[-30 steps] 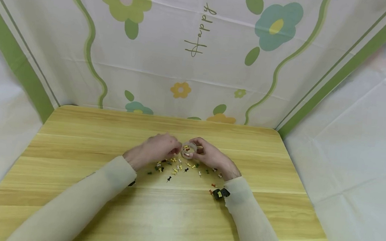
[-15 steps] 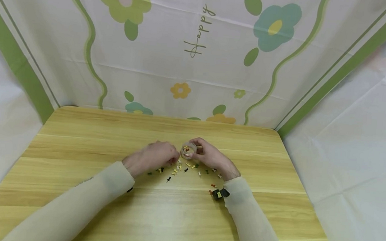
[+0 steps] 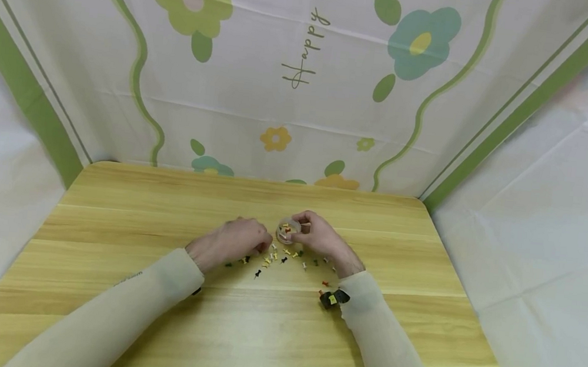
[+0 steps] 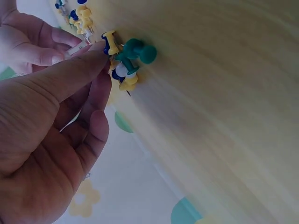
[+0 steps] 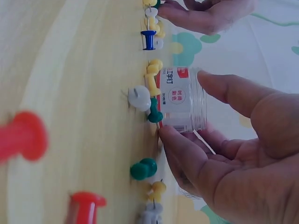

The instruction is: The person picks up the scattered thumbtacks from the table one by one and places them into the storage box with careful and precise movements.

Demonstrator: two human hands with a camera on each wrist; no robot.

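My right hand (image 3: 320,237) grips a small clear jar (image 5: 180,98), thumb on one side and fingers on the other. The jar has a white and red label and stands on the table among scattered push pins. Inside it are several pins, yellow and red ones showing in the head view. My left hand (image 4: 51,107) is just left of the jar, thumb and forefinger pinched together at a cluster of push pins. A yellow push pin (image 4: 110,43) and a green push pin (image 4: 135,50) lie right at those fingertips, which partly cover the cluster.
Loose pins lie in front of the jar, such as a black push pin (image 3: 257,273) and a white push pin (image 5: 139,97). Red push pins (image 5: 86,205) lie near the right wrist. A flowered cloth (image 3: 250,85) hangs behind the wooden table (image 3: 258,334).
My left hand has dropped from beside the jar's rim to the pins at its left and stays there. The right hand keeps hold of the jar.
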